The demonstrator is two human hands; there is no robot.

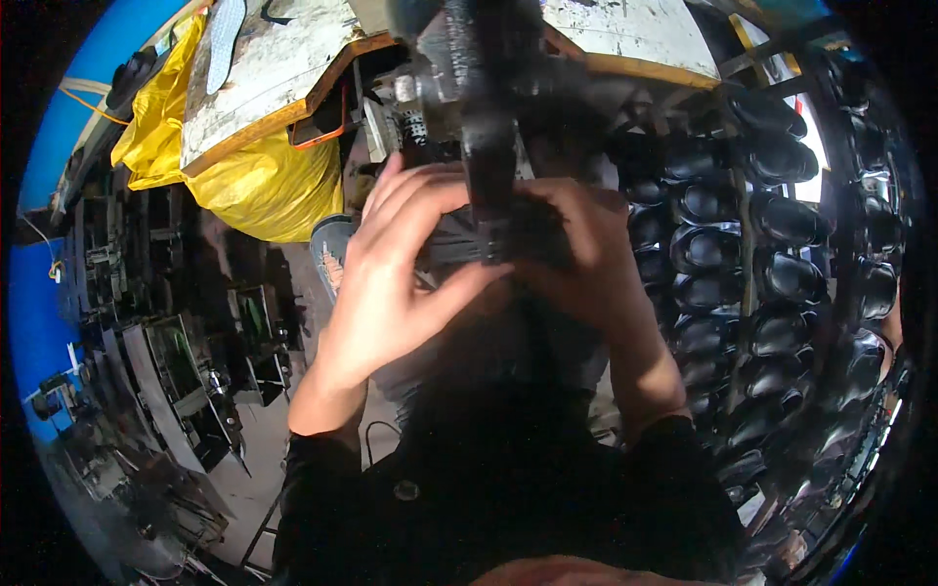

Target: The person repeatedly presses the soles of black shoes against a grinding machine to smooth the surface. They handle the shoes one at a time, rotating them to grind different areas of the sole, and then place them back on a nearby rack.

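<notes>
- Holding a black piece (454,237) between both hands, in the head view, under the dark upright post (486,146) of a machine; this looks like the step in hand, the piece being kept in place at the post's lower end.
- The left hand (391,264) has its grip curled round the piece's left side, fingers on the far edge and thumb stretched along the near one.
- The right hand (591,244) seems to grasp the right side likewise, though shadow and blur hide its fingertips; whether the post touches the piece I cannot tell.
- As I judge it, the next move calls for even hold from both sides, small guiding turns, and thumbs kept clear of the post's tip.
- Far left, a stained white surface (278,88) carries a pale sole-shaped piece (226,44), with a yellow bag (269,200) just beside its near edge.
- To the right, rows of glossy black shoes (787,220) stand apart from the hands.
</notes>
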